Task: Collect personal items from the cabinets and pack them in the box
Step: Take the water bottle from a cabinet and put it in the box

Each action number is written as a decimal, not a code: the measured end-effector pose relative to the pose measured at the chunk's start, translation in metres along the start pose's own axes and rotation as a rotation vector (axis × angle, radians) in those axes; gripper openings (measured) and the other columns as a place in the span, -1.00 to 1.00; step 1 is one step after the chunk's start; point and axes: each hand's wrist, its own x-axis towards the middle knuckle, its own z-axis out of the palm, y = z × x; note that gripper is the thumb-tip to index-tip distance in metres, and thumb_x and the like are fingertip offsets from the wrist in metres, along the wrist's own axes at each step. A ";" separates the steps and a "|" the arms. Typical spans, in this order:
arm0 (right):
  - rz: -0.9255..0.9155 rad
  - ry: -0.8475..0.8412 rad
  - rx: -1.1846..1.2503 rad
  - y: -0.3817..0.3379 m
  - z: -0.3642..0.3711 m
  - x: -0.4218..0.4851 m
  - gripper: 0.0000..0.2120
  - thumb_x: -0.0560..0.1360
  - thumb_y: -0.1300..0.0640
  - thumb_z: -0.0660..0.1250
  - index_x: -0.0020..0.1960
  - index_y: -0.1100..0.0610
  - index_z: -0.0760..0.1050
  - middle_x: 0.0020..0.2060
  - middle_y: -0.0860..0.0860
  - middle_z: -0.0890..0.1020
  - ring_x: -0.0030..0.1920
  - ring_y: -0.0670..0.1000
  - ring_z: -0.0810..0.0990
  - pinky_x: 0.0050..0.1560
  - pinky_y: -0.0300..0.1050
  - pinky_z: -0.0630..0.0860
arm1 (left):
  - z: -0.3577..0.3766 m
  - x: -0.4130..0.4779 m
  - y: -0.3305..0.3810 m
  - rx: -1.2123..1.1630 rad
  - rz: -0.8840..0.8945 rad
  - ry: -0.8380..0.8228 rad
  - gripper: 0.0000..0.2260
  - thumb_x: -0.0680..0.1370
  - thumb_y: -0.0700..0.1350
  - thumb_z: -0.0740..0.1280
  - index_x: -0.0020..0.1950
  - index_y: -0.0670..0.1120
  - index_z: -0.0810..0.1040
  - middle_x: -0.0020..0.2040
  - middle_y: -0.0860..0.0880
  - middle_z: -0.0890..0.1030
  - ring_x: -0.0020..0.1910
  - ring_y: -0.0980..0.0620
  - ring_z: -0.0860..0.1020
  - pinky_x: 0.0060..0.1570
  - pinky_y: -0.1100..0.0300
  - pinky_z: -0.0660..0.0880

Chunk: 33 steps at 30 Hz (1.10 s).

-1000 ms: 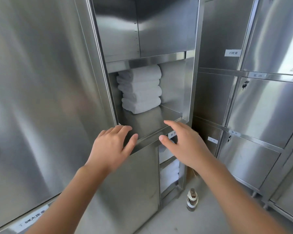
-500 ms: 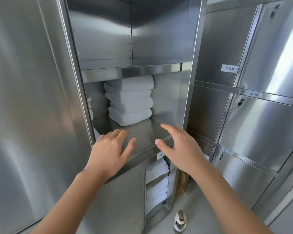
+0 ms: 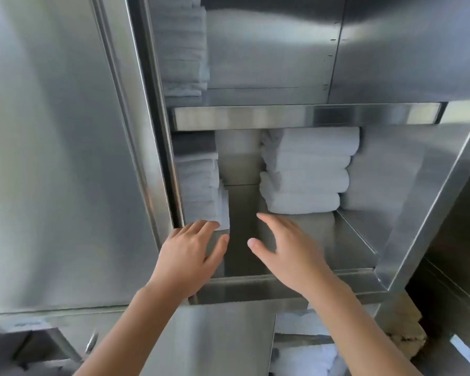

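Upper towel stack [image 3: 183,50], 11 o'clock: cropped by top edge. Left towel stack [image 3: 198,185], 9 o'clock: blurred, partly behind door frame [image 3: 152,131].

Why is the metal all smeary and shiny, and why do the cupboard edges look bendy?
Head view: the steel door reflects only soft streaks of light; the folded white towels are sharp and evenly lit, with a pale reflection on the side wall beside them; the left towel stack looks grey and blurry; the wide-angle lens makes the cabinet frame lean outward.
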 end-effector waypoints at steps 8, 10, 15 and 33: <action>-0.293 -0.101 0.126 -0.016 0.006 0.032 -0.42 0.60 -0.25 0.21 0.55 -0.04 0.33 0.46 -0.16 0.47 0.45 -0.11 0.39 0.33 -0.18 0.37 | -0.029 -0.038 0.003 0.270 -0.283 0.011 -0.49 0.59 0.30 -0.08 0.26 0.09 0.50 0.11 0.15 0.62 0.08 0.05 0.60 0.12 0.15 0.43; -0.324 -0.119 0.145 -0.014 0.007 0.031 -0.41 0.59 -0.27 0.20 0.55 -0.06 0.32 0.45 -0.17 0.48 0.44 -0.12 0.40 0.33 -0.18 0.38 | -0.037 -0.042 0.003 0.300 -0.328 0.024 -0.50 0.60 0.30 -0.09 0.27 0.11 0.48 0.11 0.16 0.61 0.09 0.07 0.59 0.14 0.16 0.42; -0.324 -0.122 0.160 0.006 -0.002 0.031 -0.41 0.60 -0.26 0.22 0.56 -0.06 0.32 0.46 -0.17 0.47 0.45 -0.13 0.39 0.35 -0.20 0.35 | -0.034 -0.033 0.029 0.310 -0.321 0.048 -0.57 0.62 0.27 -0.01 0.28 0.10 0.49 0.11 0.16 0.61 0.05 0.06 0.60 0.10 0.16 0.43; -0.258 -0.115 0.191 0.038 -0.018 0.026 -0.42 0.59 -0.21 0.28 0.54 -0.03 0.35 0.45 -0.14 0.49 0.43 -0.07 0.44 0.37 -0.08 0.43 | -0.018 -0.029 0.026 0.138 -0.449 0.156 -0.62 0.61 0.23 0.06 0.22 0.07 0.51 0.05 0.09 0.63 -0.03 -0.02 0.60 -0.11 0.11 0.47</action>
